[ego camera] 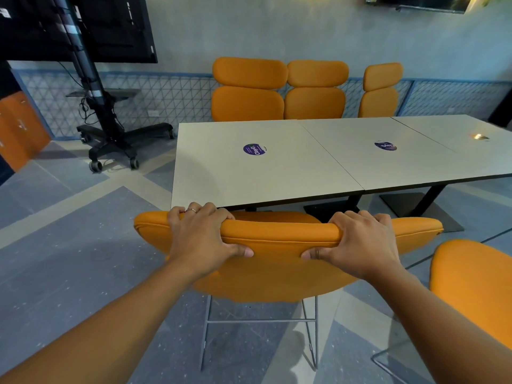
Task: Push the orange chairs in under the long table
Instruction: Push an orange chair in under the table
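Observation:
An orange chair on thin metal legs stands right in front of me at the near edge of the long white table. My left hand grips the top of its backrest, fingers over the rim and thumb on the back. My right hand grips the same rim further right in the same way. The seat is partly hidden below the table edge. Another orange chair stands at the lower right, apart from the table. Three orange chairs line the table's far side.
A black screen on a wheeled stand is at the left rear. Black table bases sit under the table. Round purple stickers mark the tabletop. An orange panel is at the far left. Grey floor spreads to the left.

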